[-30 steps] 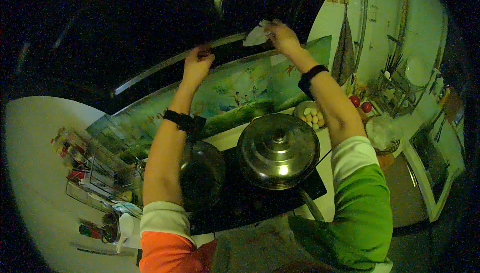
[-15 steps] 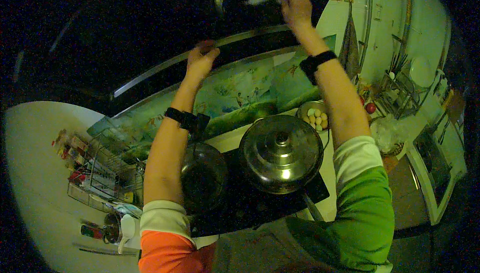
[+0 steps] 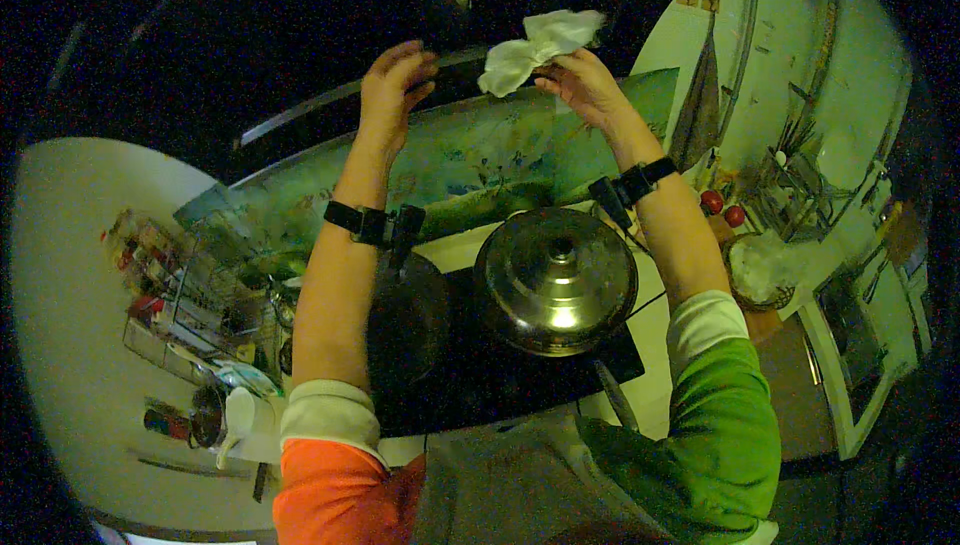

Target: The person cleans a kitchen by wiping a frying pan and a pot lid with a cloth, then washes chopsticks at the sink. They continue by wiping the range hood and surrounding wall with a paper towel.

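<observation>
Both my arms reach up and forward in front of a dark range hood (image 3: 300,35). My right hand (image 3: 585,90) pinches a crumpled white paper tissue (image 3: 540,45) at its middle, and the two ends fan out. To the left of it, my left hand (image 3: 393,90) is raised near the hood's lower edge with fingers loosely curved and apart; nothing shows in it. Below the hands stands a lidded steel pot (image 3: 555,285) on the black stove (image 3: 500,385). A dark pan (image 3: 405,325) is beside the pot, partly behind my left forearm.
A patterned green backsplash (image 3: 470,165) runs behind the stove. To the left stands a wire rack (image 3: 200,295) with kitchen things, and a white ladle (image 3: 240,425). On the right are red round fruits or vegetables (image 3: 735,216), a covered basket (image 3: 765,270) and a hanging grey towel (image 3: 696,100).
My right hand has come down with the tissue, which shows fully against the hood's edge. My left hand has risen slightly. The view has shifted a little, and my right forearm hides the egg bowl.
</observation>
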`<state>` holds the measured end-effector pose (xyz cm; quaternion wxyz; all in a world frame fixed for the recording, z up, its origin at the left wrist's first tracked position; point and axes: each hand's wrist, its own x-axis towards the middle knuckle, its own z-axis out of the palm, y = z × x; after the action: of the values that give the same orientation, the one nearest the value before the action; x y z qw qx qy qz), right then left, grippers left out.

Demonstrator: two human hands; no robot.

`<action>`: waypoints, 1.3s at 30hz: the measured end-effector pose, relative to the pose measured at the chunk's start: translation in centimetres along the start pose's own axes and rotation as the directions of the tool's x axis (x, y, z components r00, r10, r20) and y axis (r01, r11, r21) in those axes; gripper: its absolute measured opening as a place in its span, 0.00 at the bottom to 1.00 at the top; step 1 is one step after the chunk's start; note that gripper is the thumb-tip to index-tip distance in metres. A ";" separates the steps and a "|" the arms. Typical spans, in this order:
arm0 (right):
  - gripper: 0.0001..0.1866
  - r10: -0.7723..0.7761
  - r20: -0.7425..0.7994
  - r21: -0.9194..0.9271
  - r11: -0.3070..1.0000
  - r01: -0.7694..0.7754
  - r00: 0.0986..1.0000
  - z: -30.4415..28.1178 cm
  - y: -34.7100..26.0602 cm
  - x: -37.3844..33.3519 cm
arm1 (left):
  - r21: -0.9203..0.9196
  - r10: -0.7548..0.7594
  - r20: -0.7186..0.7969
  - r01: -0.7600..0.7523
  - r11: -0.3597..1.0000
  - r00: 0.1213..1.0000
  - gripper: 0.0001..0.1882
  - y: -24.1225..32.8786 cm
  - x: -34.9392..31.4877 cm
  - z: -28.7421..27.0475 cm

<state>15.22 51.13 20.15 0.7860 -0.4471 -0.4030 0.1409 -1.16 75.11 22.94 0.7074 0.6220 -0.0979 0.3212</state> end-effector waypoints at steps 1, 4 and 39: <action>0.16 0.007 0.092 0.184 0.983 -0.024 0.996 1.1 0.0 -1.0 | -0.107 -0.030 -0.006 0.030 0.994 1.000 0.22 0.8 -0.7 -0.1; 0.16 0.003 0.148 0.342 0.938 -0.054 0.989 4.2 -0.2 -2.6 | -0.374 -0.003 0.030 0.014 0.927 1.000 0.21 2.8 -1.9 -0.2; 0.17 -0.801 0.316 -0.912 -0.110 0.394 0.508 10.5 -13.9 2.9 | 0.891 0.600 0.454 -0.356 -0.282 0.659 0.35 5.6 1.0 -2.1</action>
<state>7.18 51.17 35.84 0.3815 -0.5833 -0.4118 -0.5870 -4.16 77.51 27.61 -0.1320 0.7902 -0.0245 0.5980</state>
